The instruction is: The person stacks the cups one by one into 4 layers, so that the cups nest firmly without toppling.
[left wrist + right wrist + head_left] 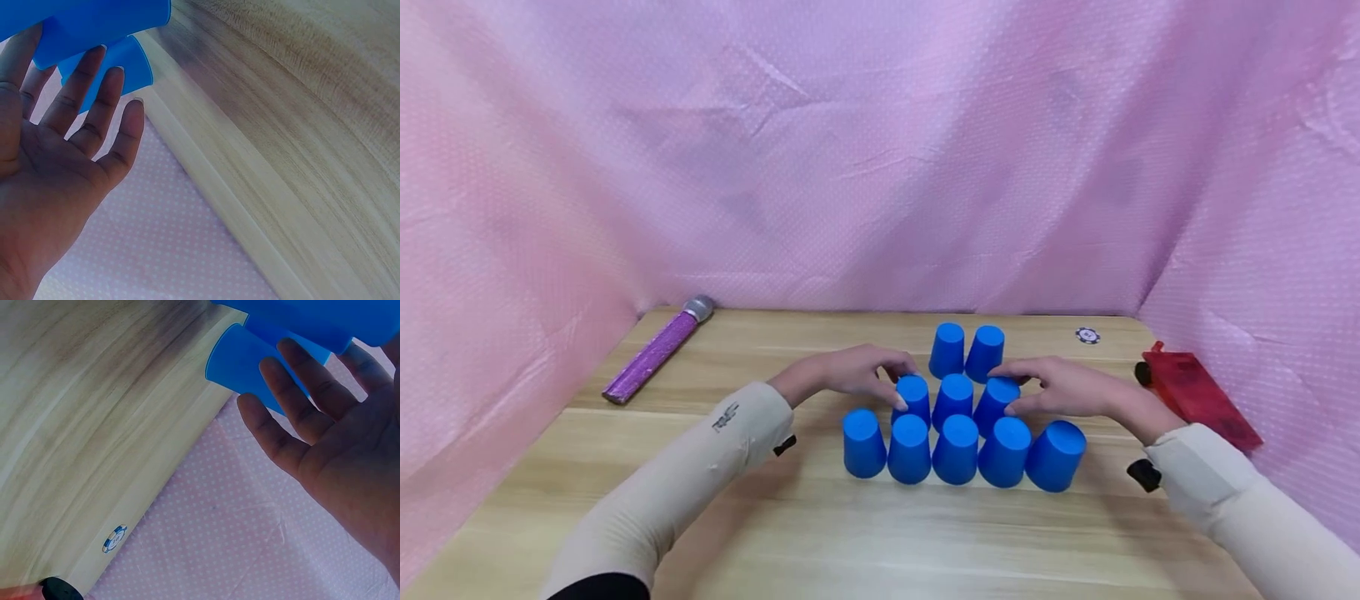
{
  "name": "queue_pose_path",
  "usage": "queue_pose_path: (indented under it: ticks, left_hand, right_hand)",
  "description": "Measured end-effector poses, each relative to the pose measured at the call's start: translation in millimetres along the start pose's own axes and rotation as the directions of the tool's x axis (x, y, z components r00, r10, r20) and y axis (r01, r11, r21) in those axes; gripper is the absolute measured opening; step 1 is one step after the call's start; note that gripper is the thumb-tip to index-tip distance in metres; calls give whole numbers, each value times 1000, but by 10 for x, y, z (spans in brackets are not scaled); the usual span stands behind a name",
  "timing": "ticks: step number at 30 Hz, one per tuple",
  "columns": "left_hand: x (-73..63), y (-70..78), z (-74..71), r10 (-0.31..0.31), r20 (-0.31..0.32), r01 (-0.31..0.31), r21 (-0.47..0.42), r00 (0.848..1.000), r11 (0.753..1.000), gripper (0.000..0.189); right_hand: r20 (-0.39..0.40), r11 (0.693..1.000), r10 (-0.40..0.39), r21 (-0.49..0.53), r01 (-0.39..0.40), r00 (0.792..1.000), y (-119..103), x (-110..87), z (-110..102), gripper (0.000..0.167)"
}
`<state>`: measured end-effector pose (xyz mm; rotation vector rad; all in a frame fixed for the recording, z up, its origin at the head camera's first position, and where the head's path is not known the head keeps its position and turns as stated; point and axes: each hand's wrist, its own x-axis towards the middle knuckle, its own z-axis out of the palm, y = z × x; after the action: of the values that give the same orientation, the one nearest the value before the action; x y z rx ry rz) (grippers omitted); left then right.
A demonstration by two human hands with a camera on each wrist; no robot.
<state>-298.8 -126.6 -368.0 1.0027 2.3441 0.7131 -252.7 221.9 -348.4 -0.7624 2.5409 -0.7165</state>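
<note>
Several upside-down blue cups (958,450) stand in a front row, with three more behind them and two at the back. My left hand (861,371) holds the left cup (913,395) of the middle row, thumb on its near side and forefinger behind. At the other end of that row, my right hand (1060,386) holds the right cup (996,402) between thumb and forefinger. The middle cup (954,400) stands between these two. In both wrist views the remaining fingers spread loosely near a back cup (134,62).
On the wooden table (760,533), a purple microphone (655,354) lies at the left. A poker chip (1087,335) lies at the back right, near a red object (1198,396) with a black round part. Pink sheeting (865,167) hangs behind and at both sides.
</note>
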Motion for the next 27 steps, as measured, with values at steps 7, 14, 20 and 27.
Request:
queue_pose_path:
  ticks: [7,14,20,27]
  left_hand:
    - [114,5,-21,38,39,-38,-10,999,999,46]
    - [27,-13,-100,9,46,-9,-2,999,1000,48]
    - [77,24,-166,15,42,-15,20,999,1000,47]
    - [67,-41,-233,8,14,-7,-6,1000,1000,48]
  right_hand:
    - [-28,998,-40,-42,39,999,69,-50,7,63]
    - [-7,996,-80,-41,80,997,40,81,-11,61]
    - [-42,995,-89,-46,87,995,39,73,-63,58]
    - [-22,997,-62,-47,61,998,69,146,-1,60]
